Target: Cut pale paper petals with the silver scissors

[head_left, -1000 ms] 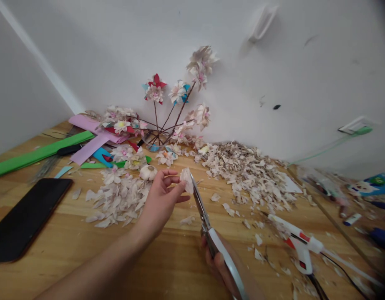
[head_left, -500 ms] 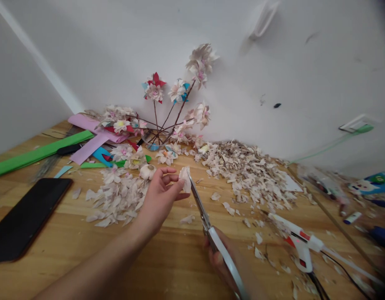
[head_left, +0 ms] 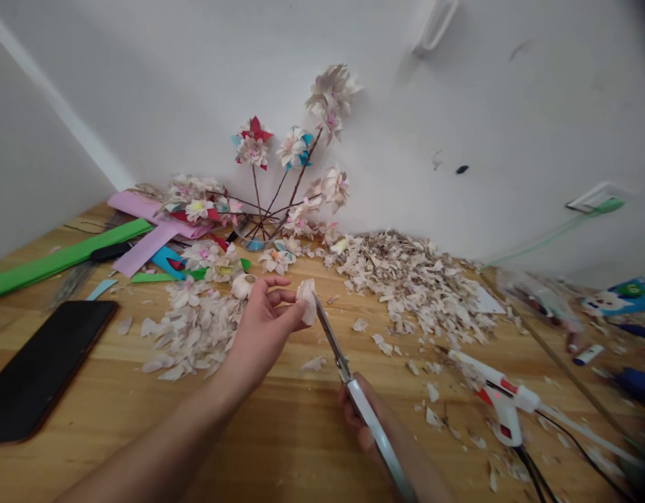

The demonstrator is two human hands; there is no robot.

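Note:
Between the thumb and fingers of my left hand is a pale, papery garlic skin, held upright above the wooden table. My right hand is closed round the handles of a pair of scissors. The scissor blades point up and away, and their tips meet the right edge of the skin. Whether they are cutting into it I cannot tell. Just behind my left fingers lies a garlic bulb. A heap of petal-shaped pieces spreads left of my left wrist.
Flowers on stems stand in a clear bowl by the wall. A large pile of scraps lies back right, a glue gun at right. A black phone and green paper are at left.
The view has shifted slightly. My left hand still pinches the garlic skin, which is turned a little, and the scissors stay at its right edge.

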